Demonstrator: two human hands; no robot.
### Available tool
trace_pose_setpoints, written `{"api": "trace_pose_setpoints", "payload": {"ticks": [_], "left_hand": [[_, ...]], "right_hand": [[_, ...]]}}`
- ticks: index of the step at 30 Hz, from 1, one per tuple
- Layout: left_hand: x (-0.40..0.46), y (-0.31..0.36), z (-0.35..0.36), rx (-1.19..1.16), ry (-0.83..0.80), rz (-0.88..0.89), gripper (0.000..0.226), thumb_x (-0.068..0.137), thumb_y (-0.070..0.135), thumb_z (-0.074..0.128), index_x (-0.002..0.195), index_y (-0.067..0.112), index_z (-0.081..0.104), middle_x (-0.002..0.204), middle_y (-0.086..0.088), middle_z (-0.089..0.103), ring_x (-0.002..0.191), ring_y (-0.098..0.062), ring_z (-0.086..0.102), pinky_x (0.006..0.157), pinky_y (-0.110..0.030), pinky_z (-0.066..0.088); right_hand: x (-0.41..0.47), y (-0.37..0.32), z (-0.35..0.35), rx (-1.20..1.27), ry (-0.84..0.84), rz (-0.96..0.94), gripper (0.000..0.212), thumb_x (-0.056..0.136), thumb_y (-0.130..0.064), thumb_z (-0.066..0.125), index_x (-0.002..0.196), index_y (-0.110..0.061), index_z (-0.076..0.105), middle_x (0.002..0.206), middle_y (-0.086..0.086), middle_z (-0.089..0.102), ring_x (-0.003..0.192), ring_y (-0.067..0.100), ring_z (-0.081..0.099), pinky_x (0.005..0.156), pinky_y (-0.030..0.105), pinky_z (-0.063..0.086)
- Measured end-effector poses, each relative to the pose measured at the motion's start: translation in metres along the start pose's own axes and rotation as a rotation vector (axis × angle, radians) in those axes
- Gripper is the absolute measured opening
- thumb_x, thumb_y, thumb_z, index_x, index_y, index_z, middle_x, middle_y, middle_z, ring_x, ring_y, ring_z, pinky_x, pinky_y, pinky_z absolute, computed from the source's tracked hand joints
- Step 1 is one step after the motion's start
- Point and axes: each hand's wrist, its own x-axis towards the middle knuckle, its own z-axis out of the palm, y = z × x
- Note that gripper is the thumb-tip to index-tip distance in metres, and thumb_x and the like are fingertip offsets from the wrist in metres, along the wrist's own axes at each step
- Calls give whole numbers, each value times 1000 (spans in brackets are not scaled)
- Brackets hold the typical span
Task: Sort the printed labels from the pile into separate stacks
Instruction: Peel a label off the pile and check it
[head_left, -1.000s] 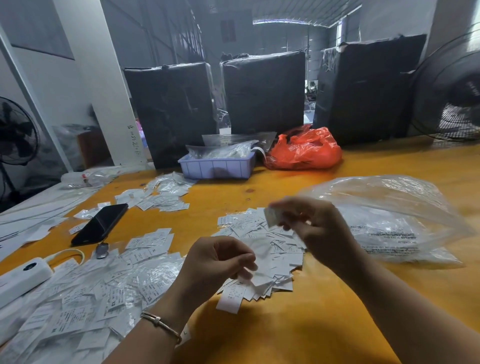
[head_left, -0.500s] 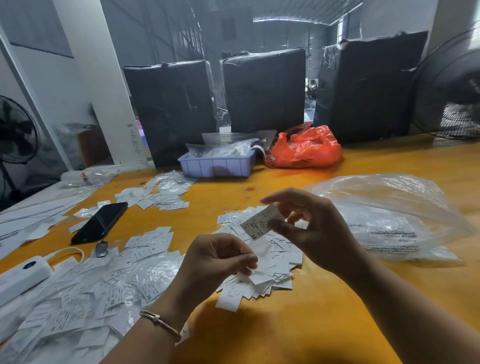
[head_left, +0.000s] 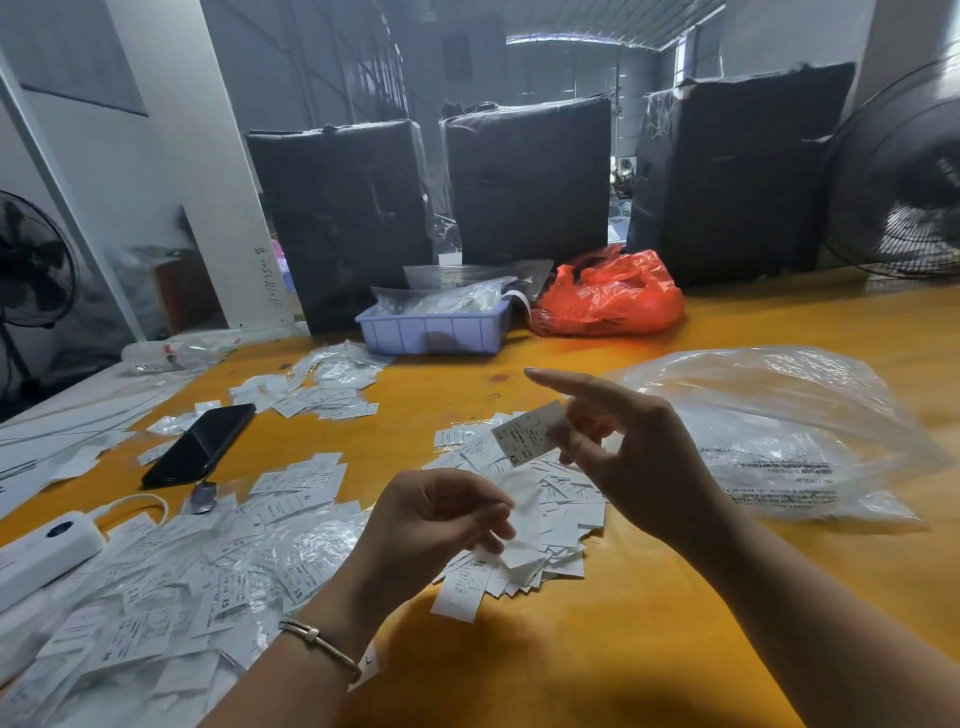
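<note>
Right hand (head_left: 631, 462) is raised over the table (head_left: 597, 670), thumb + middle fingers pinching one printed label (head_left: 530, 434) by its right edge, index finger stretched out straight toward the far left; the label is off the surface, tilted, print facing the camera w/ "XS" readable near its lower end. Left hand (head_left: 431, 525) sits lower and nearer, fingers curled w/ thumb and fingertips closed on a small white label or slip (head_left: 517, 545) right above the pile (head_left: 550, 519); can't tell exactly how many pieces it has. A thin bracelet (head_left: 319, 640) is on the left wrist. The pile of loose white labels lies on the yellow table directly under and between both hands, edges fanned out toward the near side. To the left, a much bigger spread of labels (head_left: 171, 597) mixed w/ clear film covers the near-left corner, touching a white power strip (head_left: 44, 551). A black phone (head_left: 200, 445) lies face up beyond that, and a smaller scatter of labels (head_left: 322, 395) sits further back. Right of the hands is a crumpled clear plastic bag (head_left: 779, 431) w/ printed text, just beside the pile. At the back: blue tray (head_left: 434, 330) holding clear packets, orange bag (head_left: 608, 293) beside it, three black wrapped blocks (head_left: 524, 182) behind, fan (head_left: 904, 176) at far right.
</note>
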Motion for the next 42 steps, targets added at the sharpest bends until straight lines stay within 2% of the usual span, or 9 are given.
{"api": "trace_pose_setpoints", "payload": {"ticks": [5, 9, 13, 16, 23, 26, 29, 33, 42], "left_hand": [[0, -1, -1, 39, 9, 16, 11, 79, 12, 72, 86, 3, 73, 75, -10, 75, 66, -23, 73, 59, -20, 55], [-1, 0, -2, 38, 19, 31, 16, 76, 18, 73, 83, 3, 73, 74, -10, 74, 65, -22, 72, 60, -22, 56], [0, 0, -1, 9, 25, 42, 15, 75, 13, 74, 82, 0, 71, 74, -11, 74, 65, -22, 72, 60, -21, 55], [0, 2, -1, 14, 24, 60, 14, 76, 14, 73, 82, 2, 71, 75, -11, 74, 66, -22, 72, 60, -20, 55], [0, 2, -2, 34, 41, 79, 15, 75, 13, 75, 81, 0, 71, 74, -9, 74, 65, -20, 71, 60, -19, 53], [-1, 1, -2, 44, 30, 78, 13, 75, 11, 75, 81, 0, 72, 74, -8, 74, 65, -20, 71, 61, -20, 55], [-1, 0, 0, 53, 9, 66, 11, 76, 9, 76, 81, 1, 72, 74, -7, 74, 66, -19, 71, 63, -23, 56], [-1, 1, 0, 49, 7, 67, 16, 73, 16, 76, 81, 1, 72, 74, -6, 74, 66, -18, 71, 63, -22, 56], [-1, -1, -2, 84, 36, 70, 7, 77, 2, 77, 82, 1, 72, 74, -6, 74, 65, -20, 71, 62, -21, 55]], "right_hand": [[-2, 1, 2, 66, -71, 39, 56, 84, 3, 66, 126, -32, 53, 77, 2, 69, 68, 25, 64, 65, 39, 54], [0, 5, -1, -71, 87, 33, 49, 82, 12, 58, 113, -24, 69, 80, -9, 67, 65, 11, 62, 57, 28, 53], [1, 4, 0, 107, -203, 198, 14, 84, -6, 68, 91, -15, 76, 87, -5, 72, 71, 12, 64, 62, 26, 52], [-1, 3, 4, 128, -365, 194, 21, 75, -30, 77, 85, -11, 77, 82, -5, 74, 73, 7, 67, 62, 18, 50], [0, 2, -1, 66, -236, 98, 9, 78, -8, 76, 85, -12, 75, 77, -10, 70, 65, 4, 63, 60, 20, 51], [6, 0, -12, 185, 22, 108, 37, 82, 5, 68, 109, -20, 68, 81, -1, 71, 68, 11, 66, 68, 29, 57], [6, -3, -13, 225, 14, 68, 55, 82, 4, 69, 130, -16, 55, 76, 6, 67, 72, 13, 68, 74, 25, 57], [0, -7, 1, 152, -62, 43, 46, 82, 2, 70, 121, -18, 56, 73, 8, 65, 73, 20, 66, 74, 37, 56], [-2, -7, 0, -23, -76, -2, 34, 77, 5, 67, 102, -18, 59, 76, 1, 69, 68, 14, 64, 59, 33, 54]]}}
